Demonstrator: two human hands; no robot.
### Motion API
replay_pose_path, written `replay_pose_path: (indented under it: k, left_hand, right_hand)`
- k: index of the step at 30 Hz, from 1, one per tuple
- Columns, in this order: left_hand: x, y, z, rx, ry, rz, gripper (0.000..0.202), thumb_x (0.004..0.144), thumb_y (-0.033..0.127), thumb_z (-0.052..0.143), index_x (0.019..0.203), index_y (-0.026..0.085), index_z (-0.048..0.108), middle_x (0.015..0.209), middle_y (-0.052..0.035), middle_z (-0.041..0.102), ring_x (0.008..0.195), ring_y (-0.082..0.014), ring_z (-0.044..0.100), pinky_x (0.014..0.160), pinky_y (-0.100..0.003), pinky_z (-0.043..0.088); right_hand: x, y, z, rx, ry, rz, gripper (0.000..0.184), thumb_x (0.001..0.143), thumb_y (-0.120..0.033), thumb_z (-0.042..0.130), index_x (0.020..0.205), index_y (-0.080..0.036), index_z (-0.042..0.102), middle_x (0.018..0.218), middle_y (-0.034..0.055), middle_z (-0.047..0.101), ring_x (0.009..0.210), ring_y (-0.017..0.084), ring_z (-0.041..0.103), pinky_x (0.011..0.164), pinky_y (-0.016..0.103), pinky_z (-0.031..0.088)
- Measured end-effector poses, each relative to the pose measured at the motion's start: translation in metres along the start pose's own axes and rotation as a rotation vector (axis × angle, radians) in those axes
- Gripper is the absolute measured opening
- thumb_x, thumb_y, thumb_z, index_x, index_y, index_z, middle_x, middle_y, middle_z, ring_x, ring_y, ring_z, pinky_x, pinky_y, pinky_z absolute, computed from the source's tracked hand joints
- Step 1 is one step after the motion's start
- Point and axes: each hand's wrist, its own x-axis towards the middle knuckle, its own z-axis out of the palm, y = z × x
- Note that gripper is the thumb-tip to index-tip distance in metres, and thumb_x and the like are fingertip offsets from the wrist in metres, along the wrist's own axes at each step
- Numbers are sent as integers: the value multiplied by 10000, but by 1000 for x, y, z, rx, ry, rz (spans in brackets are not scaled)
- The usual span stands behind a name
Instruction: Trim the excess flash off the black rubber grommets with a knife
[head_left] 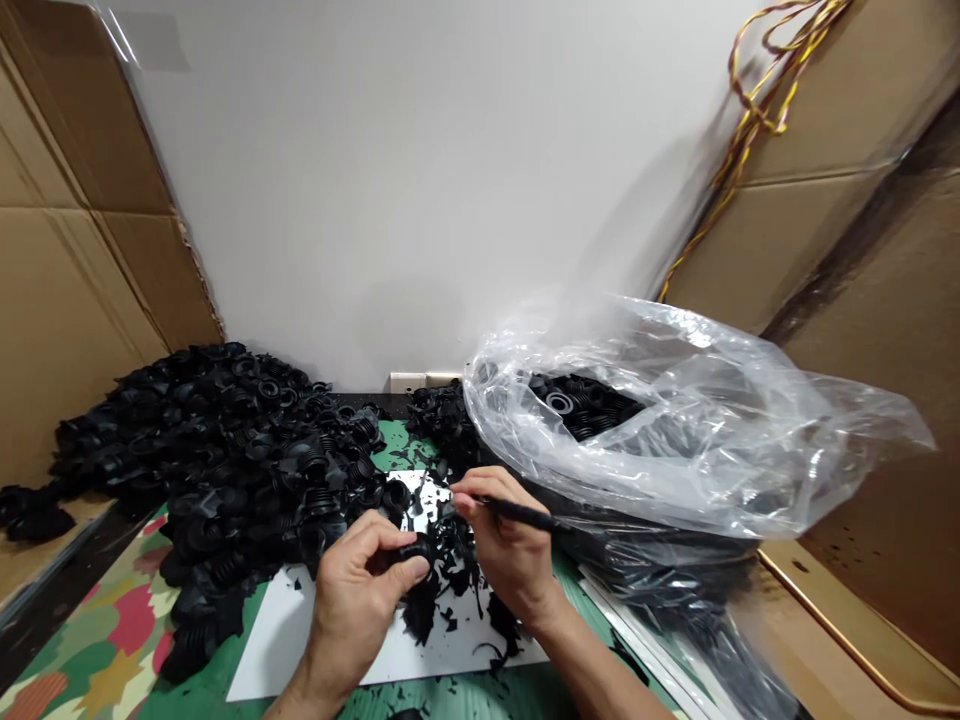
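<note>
My left hand point(354, 592) is closed, pinching a small black ribbed rubber part point(414, 549) between thumb and fingers. To its right, my right hand point(514, 548) grips a slim black pen-shaped tool point(521, 513); its tip is too small to make out. The two hands are apart. Beneath them lies a white sheet point(281, 630) strewn with black rubber scraps point(455, 560). A large heap of similar black rubber parts point(247, 440) rises to the left of my left hand.
At the right stands a clear plastic bag point(675, 480) with black ribbed parts inside. Cardboard walls point(82, 200) flank both sides, and a pale panel point(420, 180) closes the back. Yellow and brown wires point(739, 150) hang at upper right. A gold-edged tray-like object point(847, 630) lies at lower right.
</note>
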Motion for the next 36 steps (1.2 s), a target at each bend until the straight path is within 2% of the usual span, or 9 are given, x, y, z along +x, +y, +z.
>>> replay_pose_path:
  k: [3, 6, 11, 18, 25, 32, 36]
  left_hand:
    - [3, 0, -1, -48, 34, -31, 56, 572, 167, 733, 617, 196, 717, 589, 16, 553, 546, -131, 515, 479, -213, 409]
    - [5, 3, -2, -72, 49, -49, 62, 556, 172, 736, 613, 195, 729, 591, 8, 561, 548, -134, 522, 476, -214, 417]
    - [5, 7, -2, -73, 54, -58, 55, 544, 175, 735, 596, 193, 729, 578, 7, 566, 528, -129, 516, 458, -210, 411]
    - [7, 9, -2, -73, 56, -55, 70, 539, 172, 742, 607, 187, 730, 577, 14, 559, 503, -119, 502, 438, -208, 413]
    - [4, 3, 0, -82, 11, -39, 85, 577, 203, 769, 647, 177, 728, 602, 3, 567, 522, -117, 502, 443, -206, 407]
    - [3, -1, 0, -84, -10, -63, 132, 597, 274, 792, 666, 183, 727, 628, 3, 543, 556, -123, 495, 469, -217, 403]
    - [3, 2, 1, -63, 11, -38, 165, 580, 315, 804, 629, 179, 723, 592, 12, 520, 516, -110, 452, 444, -213, 370]
  right_hand:
    - [1, 6, -3, 178, 55, 213, 63, 828, -195, 595, 799, -187, 651, 749, 37, 627, 597, 148, 606, 538, 268, 505]
    - [0, 3, -3, 397, 14, 409, 123, 814, -291, 625, 775, -180, 660, 736, 19, 614, 513, 118, 583, 487, 244, 493]
    - [0, -7, -2, 559, -99, 490, 184, 784, -361, 660, 764, -179, 669, 781, 24, 603, 540, 113, 578, 508, 241, 496]
    - [-4, -12, 0, 605, -172, 477, 192, 777, -369, 675, 775, -177, 681, 776, 36, 593, 572, 127, 560, 504, 255, 490]
    - [-5, -16, 5, 504, -199, 312, 192, 797, -365, 667, 759, -179, 697, 719, 55, 644, 703, 191, 608, 642, 315, 500]
    - [-4, -18, 4, 469, -240, 272, 216, 817, -384, 645, 784, -176, 694, 741, 68, 652, 705, 193, 612, 631, 309, 499]
    - [-3, -18, 3, 422, -273, 191, 238, 846, -395, 605, 791, -177, 685, 724, 65, 646, 679, 185, 609, 609, 298, 496]
